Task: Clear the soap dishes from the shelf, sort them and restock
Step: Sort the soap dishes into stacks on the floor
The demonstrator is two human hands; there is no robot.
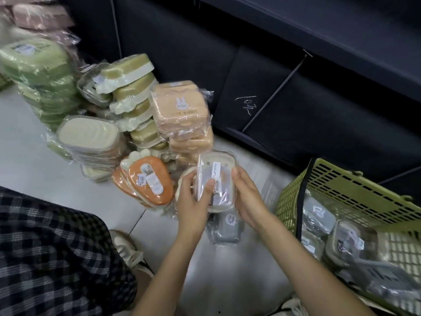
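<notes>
A clear, cream-rimmed soap dish in plastic wrap sits between both hands above the floor — the left hand grips its near-left edge with the thumb curled over the top, and the right hand cups its right side, thumb at the upper right corner. Just under the hands lies a grey wrapped soap dish on the pale tiled floor. Just left of the left hand lean orange carrot-shaped soap dishes. Beyond the hands rises a stack of peach rabbit-print soap dishes, with olive-and-cream ones and green ones further left. To the right of the right hand stands a green plastic basket holding more grey wrapped dishes — and beyond everything, the dark shelf.
</notes>
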